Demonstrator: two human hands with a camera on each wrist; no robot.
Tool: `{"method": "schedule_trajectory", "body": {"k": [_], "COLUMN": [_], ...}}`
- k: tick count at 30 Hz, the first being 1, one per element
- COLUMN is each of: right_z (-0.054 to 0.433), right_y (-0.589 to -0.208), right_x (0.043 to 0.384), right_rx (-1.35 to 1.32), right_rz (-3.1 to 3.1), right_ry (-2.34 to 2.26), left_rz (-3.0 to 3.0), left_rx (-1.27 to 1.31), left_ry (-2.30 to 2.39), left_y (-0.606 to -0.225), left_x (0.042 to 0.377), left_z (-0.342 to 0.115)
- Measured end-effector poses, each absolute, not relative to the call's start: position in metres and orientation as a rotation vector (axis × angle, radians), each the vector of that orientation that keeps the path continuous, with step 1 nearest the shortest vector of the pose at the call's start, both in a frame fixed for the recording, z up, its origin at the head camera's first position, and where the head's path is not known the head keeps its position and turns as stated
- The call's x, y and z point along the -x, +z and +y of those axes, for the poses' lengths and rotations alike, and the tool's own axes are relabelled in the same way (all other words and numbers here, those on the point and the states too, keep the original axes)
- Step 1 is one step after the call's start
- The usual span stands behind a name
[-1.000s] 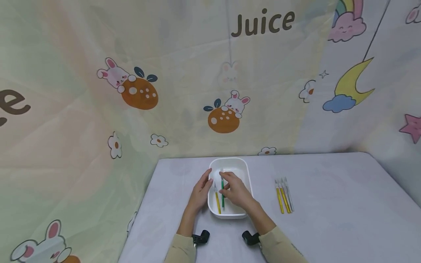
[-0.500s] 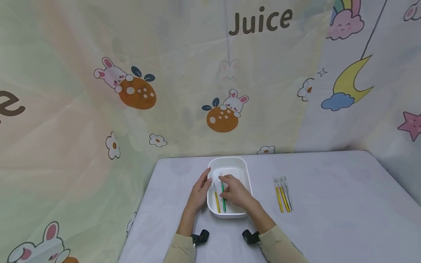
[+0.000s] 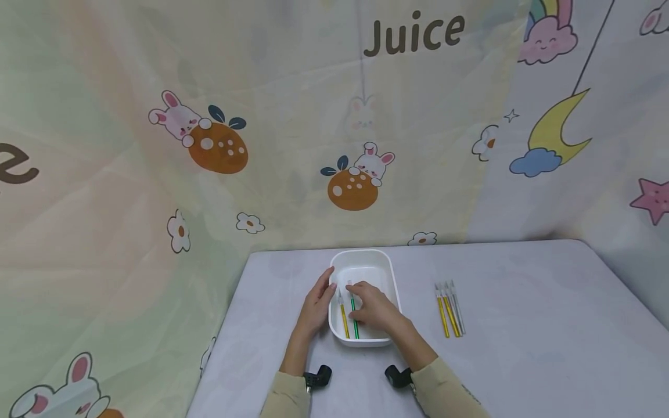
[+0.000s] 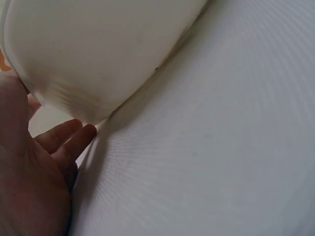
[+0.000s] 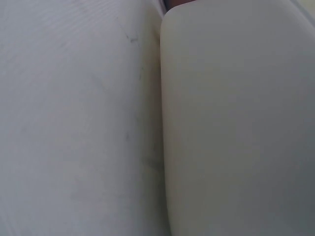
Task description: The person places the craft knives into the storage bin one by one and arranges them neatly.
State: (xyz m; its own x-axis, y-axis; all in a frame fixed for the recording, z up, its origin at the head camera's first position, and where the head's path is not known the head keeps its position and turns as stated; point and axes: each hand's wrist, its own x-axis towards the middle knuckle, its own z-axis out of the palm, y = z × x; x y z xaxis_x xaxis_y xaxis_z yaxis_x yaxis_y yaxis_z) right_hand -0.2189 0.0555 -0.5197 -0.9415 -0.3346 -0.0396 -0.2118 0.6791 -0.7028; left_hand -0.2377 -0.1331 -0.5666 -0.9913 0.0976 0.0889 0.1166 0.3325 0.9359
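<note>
A white tray (image 3: 368, 342) stands on the table. My left hand (image 3: 315, 306) grips its left side, thumb at the rim; in the left wrist view, the fingers (image 4: 78, 140) lie against the outer wall low down. Inside the tray, my right hand (image 3: 377, 307) holds a slim green pen-like tool (image 3: 355, 326) between thumb and fingers, close to the tray floor. Its upper end is pale and partly covered by the index finger. Just left of it lies a yellow pen-like tool (image 3: 344, 319) with a pale pointed end. The right wrist view catches only the tray's outer wall (image 5: 236, 118).
Right of the tray, several similar yellow and silver pen-like tools (image 3: 449, 310) lie side by side, pointed ends away from me. A white cloth covers the table (image 3: 543, 337). A printed curtain (image 3: 292, 116) hangs behind and along the sides.
My right hand and the green tool have slid a little toward me within the tray, so its lower end sits nearer the front wall. The left hand has kept its place.
</note>
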Motion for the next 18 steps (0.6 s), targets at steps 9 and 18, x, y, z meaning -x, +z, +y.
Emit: {"method": "schedule_trajectory", "body": {"k": [9,18], "right_z": [0.0564,0.0537], "right_y": [-0.5187,-0.5207], "right_x": [0.2166,0.2159], "right_rx": [0.462,0.519], "right_rz": [2.726,2.692], "right_ry": [-1.076,-1.071], "left_rz": [-2.541,-2.555], "left_rx": [0.223,0.215], "left_ry": [-1.799,-1.799], "left_y": [-0.5663,-0.5653], "left_x": [0.2371,0.235], "left_z": [-0.1318,-0.1333]}}
